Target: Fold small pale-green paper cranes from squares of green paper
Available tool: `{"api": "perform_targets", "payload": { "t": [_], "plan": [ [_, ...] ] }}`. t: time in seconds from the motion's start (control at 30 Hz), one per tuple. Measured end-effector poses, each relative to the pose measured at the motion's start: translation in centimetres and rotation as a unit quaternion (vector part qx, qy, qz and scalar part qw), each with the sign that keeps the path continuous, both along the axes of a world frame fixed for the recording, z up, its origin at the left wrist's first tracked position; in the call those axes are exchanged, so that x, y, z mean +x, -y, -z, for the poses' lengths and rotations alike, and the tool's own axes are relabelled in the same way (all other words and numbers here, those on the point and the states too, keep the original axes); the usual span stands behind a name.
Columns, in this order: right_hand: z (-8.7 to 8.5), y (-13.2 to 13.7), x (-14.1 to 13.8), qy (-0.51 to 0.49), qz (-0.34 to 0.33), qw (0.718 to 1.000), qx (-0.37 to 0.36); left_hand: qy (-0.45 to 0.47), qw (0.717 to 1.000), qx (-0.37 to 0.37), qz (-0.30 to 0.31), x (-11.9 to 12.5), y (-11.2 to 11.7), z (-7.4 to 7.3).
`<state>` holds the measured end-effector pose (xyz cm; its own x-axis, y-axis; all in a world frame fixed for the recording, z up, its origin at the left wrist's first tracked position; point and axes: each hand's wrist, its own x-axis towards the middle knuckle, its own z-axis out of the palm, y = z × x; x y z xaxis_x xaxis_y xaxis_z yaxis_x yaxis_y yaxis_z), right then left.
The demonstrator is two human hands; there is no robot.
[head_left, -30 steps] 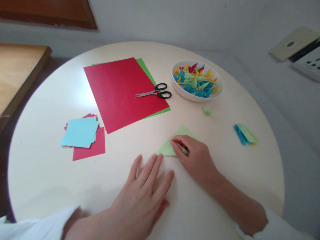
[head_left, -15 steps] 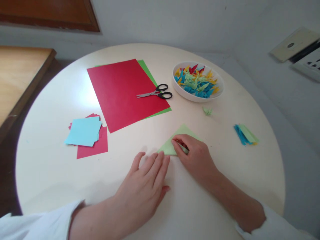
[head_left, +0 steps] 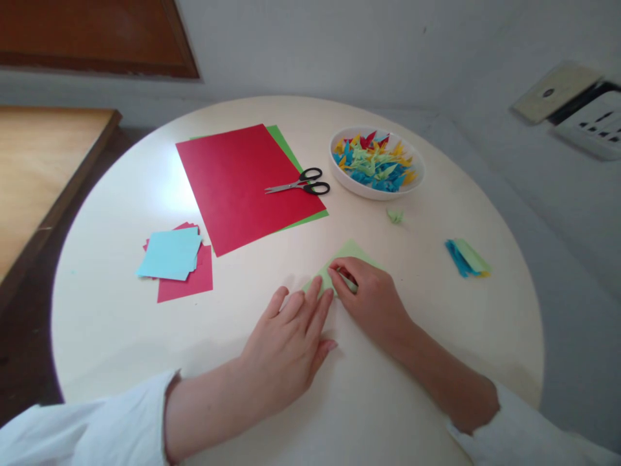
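Observation:
A light green sheet of origami paper [head_left: 353,249] lies on the table, its far corner pointing away from me. My left hand [head_left: 291,336] is open, palm down, with its fingertips pressing on the paper's near left edge. Thumb and fingers of my right hand [head_left: 371,298] are pinched together on the paper, and a folded part shows under them. That hand hides the paper's right side. Beyond it sits a small light green folded crane [head_left: 395,216].
Scissors [head_left: 303,183] rest on a large red sheet [head_left: 237,188] over a green one. A white bowl [head_left: 361,189] holds many colored cranes. Cut squares [head_left: 172,252] lie at left, folded strips [head_left: 468,257] at right. A wall socket [head_left: 592,123] is beyond the table [head_left: 121,343].
The left fingers have shifted further onto the paper, toward the right hand. The right pinch has slid slightly. The whole view has also shifted a little.

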<state>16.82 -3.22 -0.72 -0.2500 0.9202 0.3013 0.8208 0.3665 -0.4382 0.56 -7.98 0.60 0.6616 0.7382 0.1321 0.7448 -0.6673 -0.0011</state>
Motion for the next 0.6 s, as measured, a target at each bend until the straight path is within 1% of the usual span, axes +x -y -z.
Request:
{"api": "perform_targets", "payload": {
  "t": [0.13,0.37,0.6],
  "plan": [
    [-0.3,0.0,0.0,-0.018,-0.004,1.000,-0.013,0.005,1.000,0.015,-0.006,0.2,0.0,-0.1],
    [-1.1,-0.1,0.4,-0.051,-0.017,0.998,-0.024,0.007,1.000,0.014,-0.016,0.5,-0.4,-0.2],
    [-1.3,-0.4,1.1,-0.086,0.005,0.996,-0.022,0.043,0.998,0.029,-0.040,0.7,-0.1,0.1]
  ]
}}
